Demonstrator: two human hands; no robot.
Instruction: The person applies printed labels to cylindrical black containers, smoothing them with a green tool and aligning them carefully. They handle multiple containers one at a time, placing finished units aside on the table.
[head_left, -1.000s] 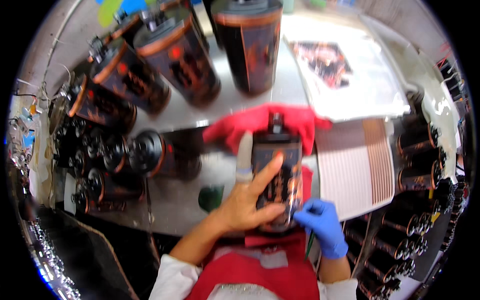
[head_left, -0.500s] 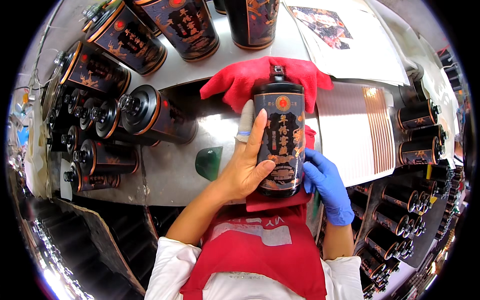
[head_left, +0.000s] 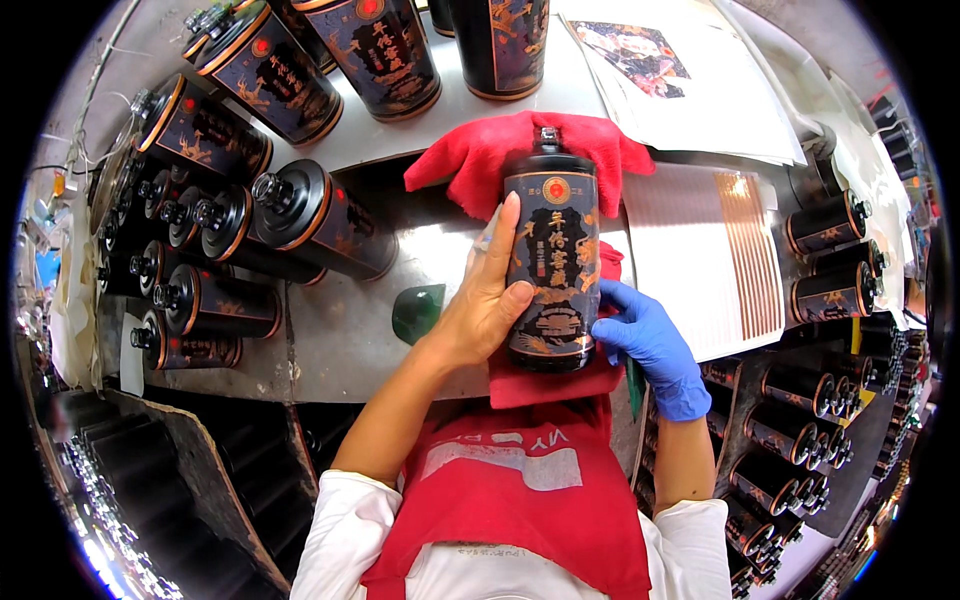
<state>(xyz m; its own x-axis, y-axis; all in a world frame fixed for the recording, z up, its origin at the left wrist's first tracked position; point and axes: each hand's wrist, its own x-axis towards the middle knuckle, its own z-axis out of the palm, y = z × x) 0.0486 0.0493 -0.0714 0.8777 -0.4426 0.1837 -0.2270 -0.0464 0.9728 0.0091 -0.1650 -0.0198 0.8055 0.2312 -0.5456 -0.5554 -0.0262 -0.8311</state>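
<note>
Dk bottles (head_left: 325,222) far L, then green piece (head_left: 418,312) on bench (head_left: 340,350). My L hand (head_left: 478,312) is wrapped firmly round blk bottle (head_left: 555,265), ctr, over red cloth (head_left: 468,155). My gloved R hand (head_left: 650,345), half-curled, meets its lower R edge; can't tell if gripping.

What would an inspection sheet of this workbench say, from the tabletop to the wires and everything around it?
Surface: grey metal table, marked in places.
Job's things: black bottle, label facing up; red cloth behind it.
Clutter: green piece, striped sheet, standing bottles.
Hands: left hand grips the bottle's left side; blue-gloved right hand at its lower right.
Cables: thin cord-like line, upper left; kind unclear.
Surroundings: more bottles, lower right.
</note>
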